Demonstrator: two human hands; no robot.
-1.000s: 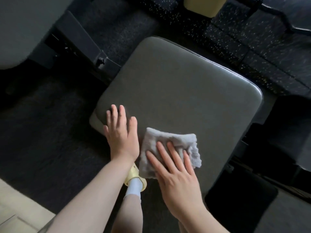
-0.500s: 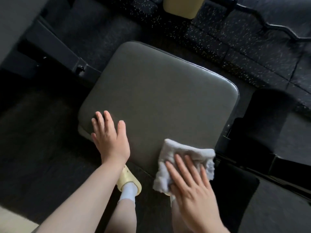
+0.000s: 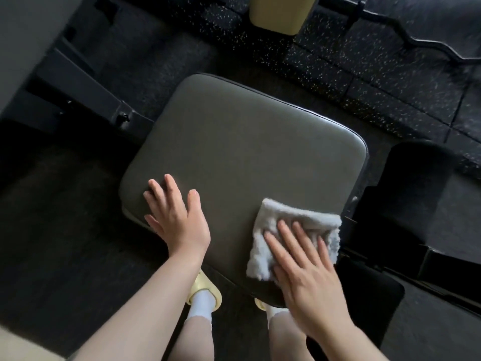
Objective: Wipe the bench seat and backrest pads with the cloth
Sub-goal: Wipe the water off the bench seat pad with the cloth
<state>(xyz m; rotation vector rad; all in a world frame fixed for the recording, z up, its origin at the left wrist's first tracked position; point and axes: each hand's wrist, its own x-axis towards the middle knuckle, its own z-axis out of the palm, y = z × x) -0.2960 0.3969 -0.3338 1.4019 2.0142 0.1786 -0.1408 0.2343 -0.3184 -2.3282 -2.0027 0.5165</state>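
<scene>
The grey padded bench seat (image 3: 242, 144) fills the middle of the view. A pale grey folded cloth (image 3: 281, 220) lies on its near right corner, partly hanging over the edge. My right hand (image 3: 304, 269) presses flat on the cloth, fingers spread. My left hand (image 3: 177, 217) rests flat on the seat's near left corner, fingers apart, holding nothing. A grey pad (image 3: 23, 43) shows at the upper left, mostly cut off by the frame edge.
The black bench frame (image 3: 86, 84) runs from the seat to the upper left. A yellow bin (image 3: 281, 14) stands on the speckled floor mats beyond. A curl bar (image 3: 416, 43) lies at the upper right. My feet in yellow slippers (image 3: 205, 293) stand under the seat's near edge.
My right hand has slid the cloth from the seat's near middle to its near right corner. My left hand has stayed flat on the near left corner.
</scene>
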